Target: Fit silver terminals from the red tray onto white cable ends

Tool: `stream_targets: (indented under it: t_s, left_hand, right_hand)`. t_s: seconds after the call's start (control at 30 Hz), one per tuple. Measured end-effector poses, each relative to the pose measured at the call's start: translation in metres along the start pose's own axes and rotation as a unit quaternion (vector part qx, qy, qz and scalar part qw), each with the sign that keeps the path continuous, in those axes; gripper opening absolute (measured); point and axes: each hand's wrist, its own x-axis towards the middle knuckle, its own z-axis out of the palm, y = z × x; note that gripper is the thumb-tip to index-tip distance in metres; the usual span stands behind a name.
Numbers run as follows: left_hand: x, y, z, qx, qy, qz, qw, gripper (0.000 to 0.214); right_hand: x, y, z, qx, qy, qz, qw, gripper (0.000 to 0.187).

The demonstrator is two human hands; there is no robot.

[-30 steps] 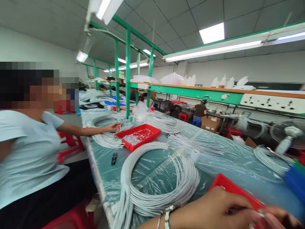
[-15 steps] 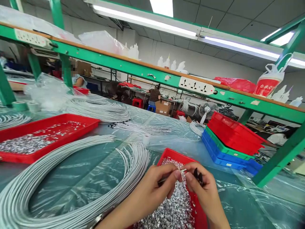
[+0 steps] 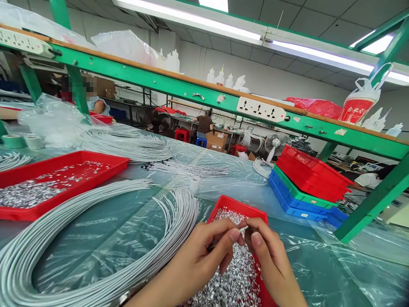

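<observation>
While my left hand [image 3: 211,245] pinched the pale cable end [image 3: 244,229] over the red tray [image 3: 238,203], my right hand [image 3: 268,251] curled alongside, grip unclear; I judged it light, flexible, best held near the tip.

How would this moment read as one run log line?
Left hand: pinching thin white piece | Right hand: close by, contact unclear | Below: red tray of shiny metal bits | Beside tray: white cable coil
</observation>
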Motion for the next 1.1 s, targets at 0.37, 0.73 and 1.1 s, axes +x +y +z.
stream_targets:
  t_s: [0.37, 0.73, 1.1]
  left_hand:
    - [-0.0018, 0.0004, 0.0023, 0.074, 0.017, 0.058, 0.995, 0.037]
    - [-0.0038, 0.0027, 0.0034, 0.122, 0.036, 0.09, 0.988, 0.031]
    - [-0.0043, -0.0001, 0.0044, 0.188, 0.073, 0.176, 0.963, 0.021]
  right_hand:
    - [0.0011, -0.0009, -0.0012, -0.015, -0.046, -0.019, 0.999, 0.042]
    - [-0.0017, -0.0005, -0.001, 0.029, -0.043, 0.023, 0.998, 0.047]
    - [-0.0017, 0.001, -0.0068, 0.048, -0.069, 0.048, 0.995, 0.043]
